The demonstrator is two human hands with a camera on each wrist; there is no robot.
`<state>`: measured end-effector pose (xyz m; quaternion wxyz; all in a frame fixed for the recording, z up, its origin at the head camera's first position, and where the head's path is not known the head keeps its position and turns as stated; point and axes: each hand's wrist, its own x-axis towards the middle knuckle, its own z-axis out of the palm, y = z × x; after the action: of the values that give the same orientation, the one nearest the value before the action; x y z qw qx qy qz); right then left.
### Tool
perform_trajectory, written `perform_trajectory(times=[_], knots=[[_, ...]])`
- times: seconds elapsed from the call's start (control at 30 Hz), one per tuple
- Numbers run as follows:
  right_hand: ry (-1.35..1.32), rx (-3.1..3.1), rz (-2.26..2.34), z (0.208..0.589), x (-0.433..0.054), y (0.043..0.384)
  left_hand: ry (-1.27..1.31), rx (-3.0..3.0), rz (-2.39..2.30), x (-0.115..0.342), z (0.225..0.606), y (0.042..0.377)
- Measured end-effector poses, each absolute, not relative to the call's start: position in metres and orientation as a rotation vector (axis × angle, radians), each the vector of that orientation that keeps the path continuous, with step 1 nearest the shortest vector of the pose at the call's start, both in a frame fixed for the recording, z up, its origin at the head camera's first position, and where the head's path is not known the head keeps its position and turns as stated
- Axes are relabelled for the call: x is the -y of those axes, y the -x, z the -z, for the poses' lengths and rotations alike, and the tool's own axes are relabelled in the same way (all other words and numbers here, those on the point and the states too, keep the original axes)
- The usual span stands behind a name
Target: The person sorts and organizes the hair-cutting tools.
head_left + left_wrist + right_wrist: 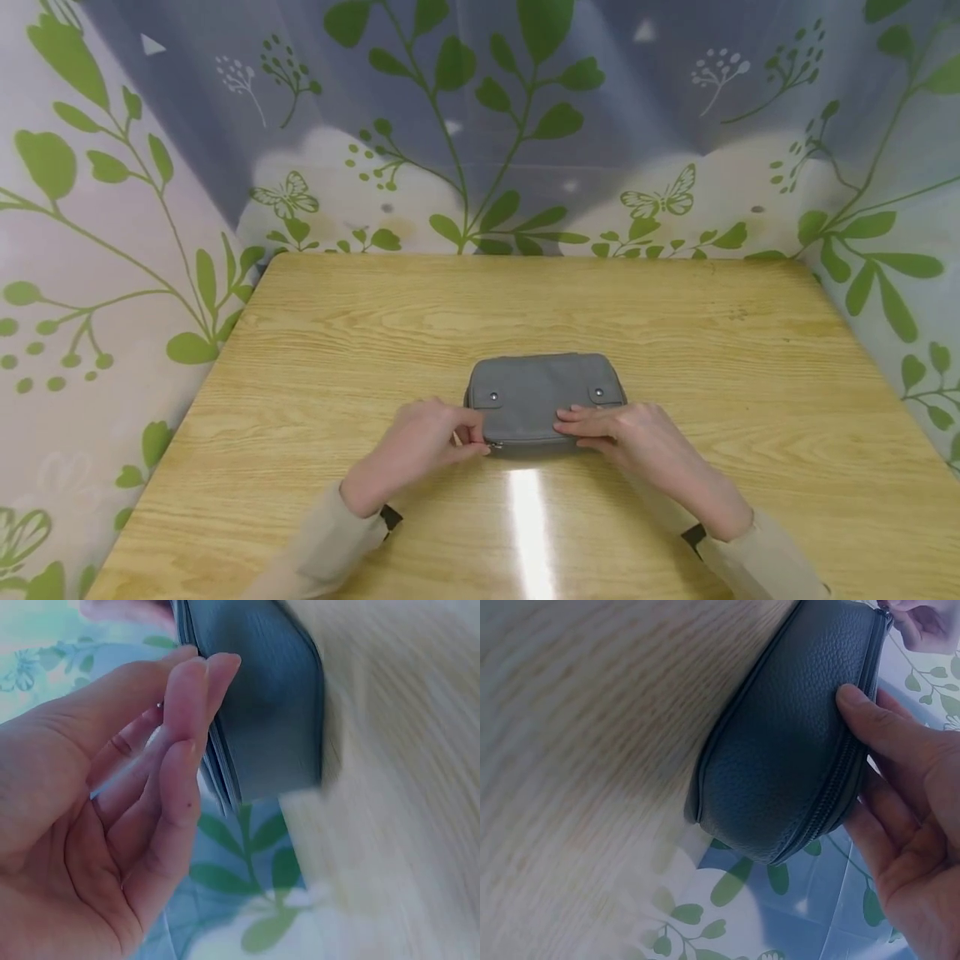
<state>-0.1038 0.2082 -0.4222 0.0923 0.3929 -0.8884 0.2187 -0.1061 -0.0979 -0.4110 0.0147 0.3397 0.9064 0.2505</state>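
Observation:
A grey zippered pouch (543, 392) with two metal snaps lies flat on the wooden table. At its front left corner, my left hand (435, 437) pinches the small metal zipper pull (495, 446) between thumb and fingers; in the left wrist view those fingers hide the pull. My right hand (637, 437) grips the front right edge, fingers on the top face and thumb (870, 716) against the front side. Closed zipper teeth (832, 784) run along that side in the right wrist view. What the pouch holds inside is hidden.
The wooden table (360, 333) reaches back to a leaf-and-butterfly patterned curtain (480, 125), which also hangs at the left and right. A bright strip of reflected light (531, 533) falls on the tabletop in front of the pouch.

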Motion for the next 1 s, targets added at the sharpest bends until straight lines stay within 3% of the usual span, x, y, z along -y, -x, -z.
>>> perform_trajectory(times=[1.0], knots=[[-1.274,2.563,-0.660,0.424,-0.208,0.110,-1.024,-2.897,-0.670,0.133,0.410,0.153]])
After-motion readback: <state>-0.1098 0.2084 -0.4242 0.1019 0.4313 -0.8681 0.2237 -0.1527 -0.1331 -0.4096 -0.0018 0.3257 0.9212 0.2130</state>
